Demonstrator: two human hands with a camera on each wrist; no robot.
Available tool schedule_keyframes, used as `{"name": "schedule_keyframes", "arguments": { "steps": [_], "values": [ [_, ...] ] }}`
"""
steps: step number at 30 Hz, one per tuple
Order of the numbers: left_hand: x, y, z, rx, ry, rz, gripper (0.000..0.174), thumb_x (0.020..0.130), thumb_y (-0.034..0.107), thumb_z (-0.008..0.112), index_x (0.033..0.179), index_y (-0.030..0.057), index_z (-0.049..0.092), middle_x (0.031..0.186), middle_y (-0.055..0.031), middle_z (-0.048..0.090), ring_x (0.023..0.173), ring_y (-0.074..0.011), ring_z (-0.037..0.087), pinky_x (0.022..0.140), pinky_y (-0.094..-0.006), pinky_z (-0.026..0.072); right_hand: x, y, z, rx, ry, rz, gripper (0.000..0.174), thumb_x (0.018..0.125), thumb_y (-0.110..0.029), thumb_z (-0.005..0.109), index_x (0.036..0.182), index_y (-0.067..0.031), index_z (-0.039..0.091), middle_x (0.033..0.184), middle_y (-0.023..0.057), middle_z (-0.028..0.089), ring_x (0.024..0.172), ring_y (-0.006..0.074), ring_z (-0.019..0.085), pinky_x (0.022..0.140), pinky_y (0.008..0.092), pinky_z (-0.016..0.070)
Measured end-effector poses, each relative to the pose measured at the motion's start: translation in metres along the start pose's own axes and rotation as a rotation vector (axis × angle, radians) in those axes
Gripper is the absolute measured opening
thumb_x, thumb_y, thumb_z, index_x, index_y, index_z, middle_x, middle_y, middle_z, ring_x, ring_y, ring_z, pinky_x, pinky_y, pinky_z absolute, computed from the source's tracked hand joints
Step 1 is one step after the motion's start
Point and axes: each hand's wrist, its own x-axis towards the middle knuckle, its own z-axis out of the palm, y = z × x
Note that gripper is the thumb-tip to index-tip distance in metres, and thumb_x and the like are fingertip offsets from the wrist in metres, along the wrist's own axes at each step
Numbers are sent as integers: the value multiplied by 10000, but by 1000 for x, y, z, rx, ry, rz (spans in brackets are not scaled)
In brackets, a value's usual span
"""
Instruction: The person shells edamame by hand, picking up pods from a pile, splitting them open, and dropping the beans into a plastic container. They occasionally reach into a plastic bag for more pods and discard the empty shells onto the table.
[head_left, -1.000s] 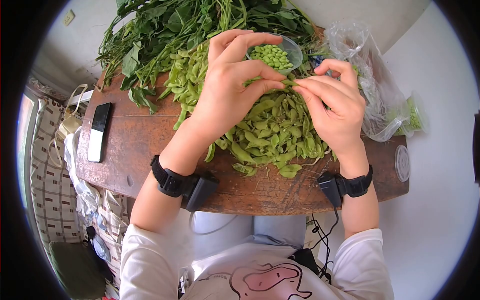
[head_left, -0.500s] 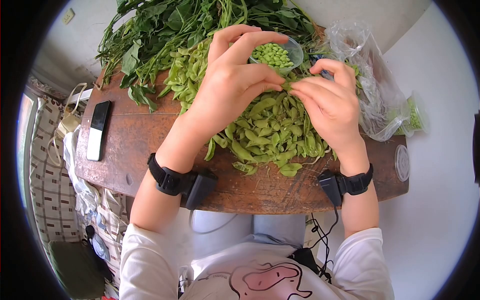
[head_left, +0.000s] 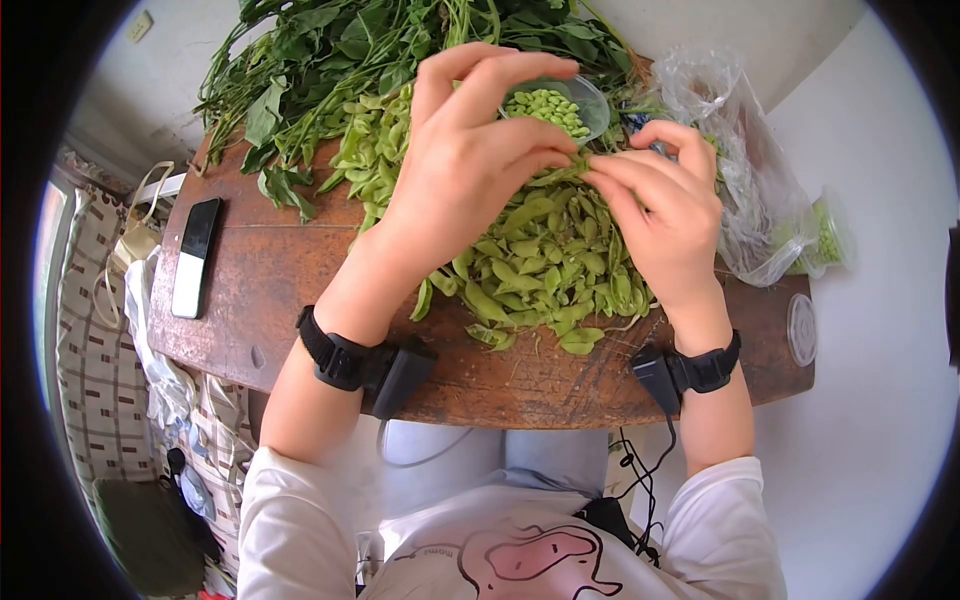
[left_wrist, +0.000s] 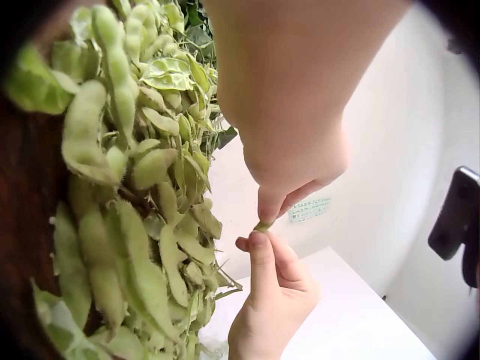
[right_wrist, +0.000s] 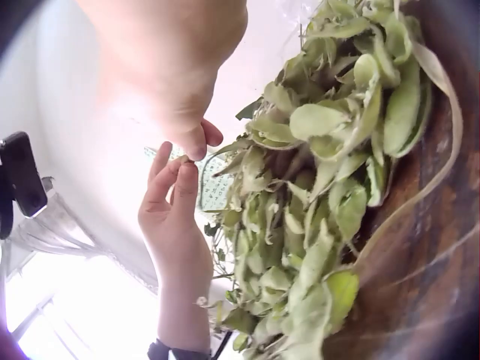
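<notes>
A glossy black phone (head_left: 197, 260) lies at the left of a worn brown wooden table (head_left: 270, 300). Further right, the left hand (head_left: 460, 160) narrowly pinches a small green bean pod (left_wrist: 263, 226) between thumb and fingertip — its other fingers arched near a clear plastic tub (head_left: 597, 110) of shelled green beans (head_left: 547, 108). The pod is above a heap of flat green pods (head_left: 530, 270), and the right hand (head_left: 665, 210) pinches it too, fingertips close together. At far right lies a round clear lid (head_left: 802, 330).
</notes>
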Motion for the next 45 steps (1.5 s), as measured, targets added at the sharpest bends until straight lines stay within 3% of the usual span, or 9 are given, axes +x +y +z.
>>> {"name": "schedule_keyframes", "arguments": {
  "steps": [4,6,10,15,22,33,40,45],
  "values": [
    [0,-1,-1,10,35,-66,171,722,164,841,887,182,801,1363,-12,629,1249,-267,481,1032,-388,381,1,-4,-1,151,-25,151,175,771,-105,844,932,-71,785,863,24,732,980,231,599,877,371,466],
    [1,-1,-1,-3,54,-95,165,739,184,841,899,201,804,1387,-10,616,1250,-266,481,1030,-397,382,0,-6,0,368,3,318,191,798,-108,842,979,-69,797,886,28,742,984,216,595,838,344,491],
    [0,-1,-2,-9,31,-99,166,761,192,837,925,198,806,1398,-16,610,1260,-262,480,1021,-402,392,-1,-4,0,419,-14,346,183,823,-97,829,999,-58,798,904,38,737,993,200,592,828,324,503],
    [-3,3,4,-141,-19,-287,187,810,250,838,976,168,811,1438,-52,593,1287,-269,481,1078,-413,380,-3,-4,3,487,14,413,184,821,-78,829,998,-44,793,936,60,697,988,181,597,828,307,509],
    [-4,1,5,-265,-93,-273,194,823,241,833,989,143,809,1454,-67,587,1318,-281,479,1117,-415,353,-4,-3,4,473,18,406,189,809,-55,833,994,-42,794,937,60,694,973,176,605,819,295,514],
    [-4,0,5,-272,-93,-239,176,815,163,824,982,110,798,1431,-61,609,1296,-256,487,1024,-360,409,-5,-4,7,545,2,401,176,832,-45,807,1007,-53,804,902,31,751,959,189,608,824,311,513],
    [-4,2,6,-283,-105,-244,173,828,148,811,989,89,791,1399,-59,636,1279,-263,503,1049,-375,403,-7,-4,10,542,13,377,156,822,-51,808,978,-44,802,886,37,748,953,198,612,825,320,513],
    [-8,4,12,-376,-135,-294,181,842,117,800,1020,83,787,1235,-42,724,1261,-268,523,1088,-418,404,-6,-8,10,386,89,310,142,761,-36,807,901,-36,784,828,58,727,913,219,634,807,335,517]
  ]
}}
